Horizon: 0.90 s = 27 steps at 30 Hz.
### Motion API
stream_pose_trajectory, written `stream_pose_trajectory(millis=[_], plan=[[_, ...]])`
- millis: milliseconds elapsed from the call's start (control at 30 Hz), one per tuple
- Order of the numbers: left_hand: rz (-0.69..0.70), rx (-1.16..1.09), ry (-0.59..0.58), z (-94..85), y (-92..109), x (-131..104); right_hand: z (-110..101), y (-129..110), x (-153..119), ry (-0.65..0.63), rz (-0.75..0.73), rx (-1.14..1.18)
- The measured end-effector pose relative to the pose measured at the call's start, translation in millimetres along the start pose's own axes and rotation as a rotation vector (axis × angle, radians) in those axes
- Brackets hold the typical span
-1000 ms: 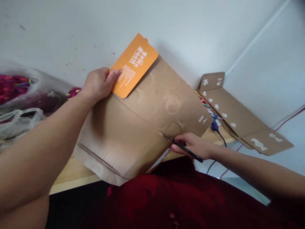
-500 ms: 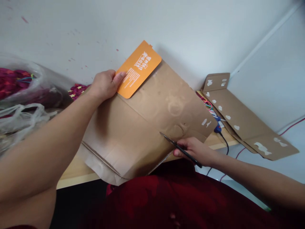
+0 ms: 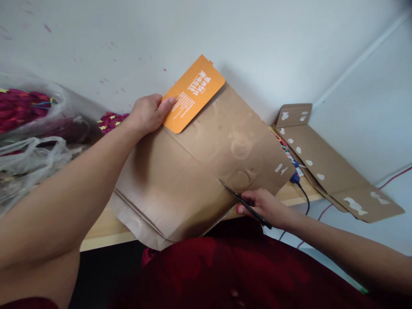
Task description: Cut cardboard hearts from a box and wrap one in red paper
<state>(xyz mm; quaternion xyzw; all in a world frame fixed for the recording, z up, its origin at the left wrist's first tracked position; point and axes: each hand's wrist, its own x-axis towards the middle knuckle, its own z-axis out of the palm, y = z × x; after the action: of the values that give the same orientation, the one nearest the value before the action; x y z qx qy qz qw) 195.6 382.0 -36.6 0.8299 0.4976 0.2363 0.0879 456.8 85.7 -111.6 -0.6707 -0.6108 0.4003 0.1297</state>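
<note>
A large brown cardboard sheet (image 3: 193, 171) lies tilted in front of me, its lower edge near my dark red clothing. My left hand (image 3: 151, 112) is closed on its upper left edge, with the thumb over an orange card (image 3: 193, 94) that bears white printing. Dark scissors (image 3: 238, 197) are in my right hand (image 3: 259, 207), closed round their handles at the sheet's lower right. The blades point up and left over the cardboard. Whether they are apart is too small to tell.
Plastic bags (image 3: 35, 159) and dark red items with yellow stars (image 3: 111, 122) are at the left. A folded cardboard piece (image 3: 334, 167) with white torn patches leans at the right, beside coloured bands and a blue plug (image 3: 294, 177). A wooden table edge (image 3: 106, 238) shows below.
The whole view has shifted slightly, so the sheet, the card and my left hand appear a little further right. Both hands keep their holds.
</note>
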Motion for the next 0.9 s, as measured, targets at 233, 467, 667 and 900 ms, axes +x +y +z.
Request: stream_pose_trajectory(millis=[233,467,667,900], plan=[[0.034,-0.094,0.010,-6.3,5,-1,-8,-21,-3,-0.011,0.034,-0.046],[0.039,-0.095,-0.025,-10.1,13,-2,-17,-45,9,-0.022,0.046,-0.120],[0.009,-0.061,-0.012,-4.5,10,-1,-13,-45,12,-0.003,0.044,-0.098],[0.033,-0.033,-0.007,4.9,5,4,-9,-35,11,-0.005,-0.007,-0.076]])
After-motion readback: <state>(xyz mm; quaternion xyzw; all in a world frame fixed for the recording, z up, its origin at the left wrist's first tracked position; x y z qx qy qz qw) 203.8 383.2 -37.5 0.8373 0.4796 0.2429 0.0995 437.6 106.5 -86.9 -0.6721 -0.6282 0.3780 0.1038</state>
